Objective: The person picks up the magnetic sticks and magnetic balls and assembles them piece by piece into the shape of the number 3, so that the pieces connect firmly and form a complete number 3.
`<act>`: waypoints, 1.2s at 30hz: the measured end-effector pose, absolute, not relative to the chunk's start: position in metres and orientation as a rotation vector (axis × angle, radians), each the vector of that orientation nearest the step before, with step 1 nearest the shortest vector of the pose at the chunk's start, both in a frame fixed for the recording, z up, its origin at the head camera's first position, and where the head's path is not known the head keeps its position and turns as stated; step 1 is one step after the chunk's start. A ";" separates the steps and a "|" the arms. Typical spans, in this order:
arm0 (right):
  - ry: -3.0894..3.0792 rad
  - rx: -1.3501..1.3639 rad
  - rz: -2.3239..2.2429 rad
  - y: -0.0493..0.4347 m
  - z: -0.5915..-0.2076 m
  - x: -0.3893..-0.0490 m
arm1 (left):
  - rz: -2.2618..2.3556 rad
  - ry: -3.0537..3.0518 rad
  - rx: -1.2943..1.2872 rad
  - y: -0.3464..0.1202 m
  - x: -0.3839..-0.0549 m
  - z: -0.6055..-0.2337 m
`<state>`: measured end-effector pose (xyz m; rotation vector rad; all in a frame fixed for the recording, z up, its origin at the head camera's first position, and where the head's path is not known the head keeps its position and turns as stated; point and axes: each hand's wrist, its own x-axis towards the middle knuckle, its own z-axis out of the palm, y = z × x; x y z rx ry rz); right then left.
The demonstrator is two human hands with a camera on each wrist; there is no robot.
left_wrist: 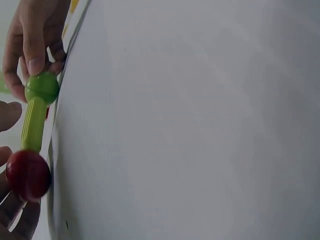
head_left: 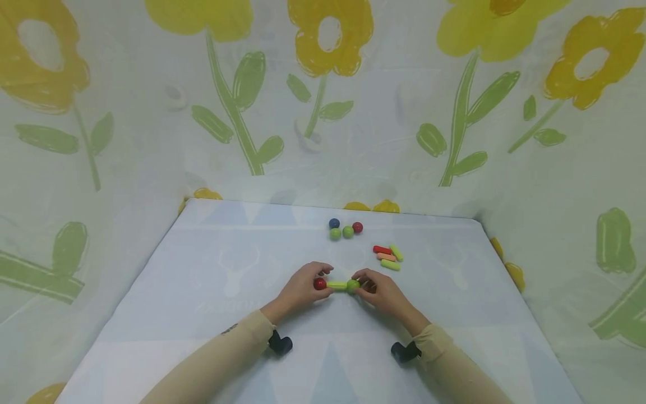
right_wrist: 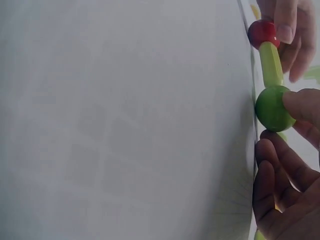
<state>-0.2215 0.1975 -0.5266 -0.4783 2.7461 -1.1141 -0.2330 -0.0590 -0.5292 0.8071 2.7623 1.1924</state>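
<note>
A short yellow-green rod [head_left: 337, 285] joins a red ball [head_left: 320, 283] at its left end to a green ball [head_left: 353, 286] at its right end, low over the table. My left hand [head_left: 304, 285] curls around the red ball, its fingers close against it. From the other side my right hand [head_left: 382, 290] pinches the green ball between thumb and fingers. In the left wrist view the ridged rod [left_wrist: 34, 124] stands between the two balls. The right wrist view shows my thumb [right_wrist: 302, 104] on the green ball.
Toward the back of the table [head_left: 242, 241] lie a blue ball [head_left: 334, 223], another red ball [head_left: 358, 227] and two green balls [head_left: 335, 234]. Several loose rods, red [head_left: 382, 249], orange [head_left: 386, 257] and yellow-green [head_left: 390, 264], lie beyond my right hand. A flower-patterned curtain [head_left: 378, 157] surrounds the table.
</note>
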 end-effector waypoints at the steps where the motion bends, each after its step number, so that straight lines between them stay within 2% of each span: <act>1: 2.748 -0.484 -1.112 0.198 -0.527 -0.222 | 1.183 2.765 0.823 -0.056 -0.233 -0.529; 14: 2.767 -0.535 -1.149 0.199 -0.529 -0.221 | 1.030 2.801 0.829 -0.022 -0.238 -0.527; 36: 2.765 -0.490 -1.146 0.200 -0.526 -0.220 | 1.125 2.873 0.846 -0.013 -0.233 -0.535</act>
